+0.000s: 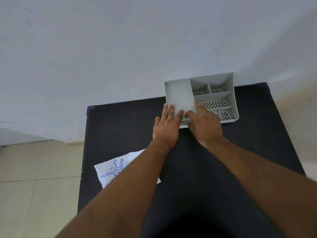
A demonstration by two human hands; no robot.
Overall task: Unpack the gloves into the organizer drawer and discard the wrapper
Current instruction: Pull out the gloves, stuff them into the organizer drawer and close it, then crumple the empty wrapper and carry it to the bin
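A grey plastic organizer (pixel 229 90) with several compartments stands at the far edge of the black table (pixel 120 127), against the wall. My left hand (pixel 167 127) lies flat on the organizer's closed left top, fingers spread. My right hand (pixel 205 126) is at the organizer's front, with thumb and fingers pinched on the front edge of the drawer (pixel 183 125), which shows as a thin pale strip below the top. The white glove packet (pixel 109 172) with blue print lies on the table's near left, partly hidden under my left forearm.
A pale wall rises right behind the table. Beige floor tiles (pixel 34 186) lie to the left, past the table's left edge. Dark table surface extends to the right of the organizer and between my arms.
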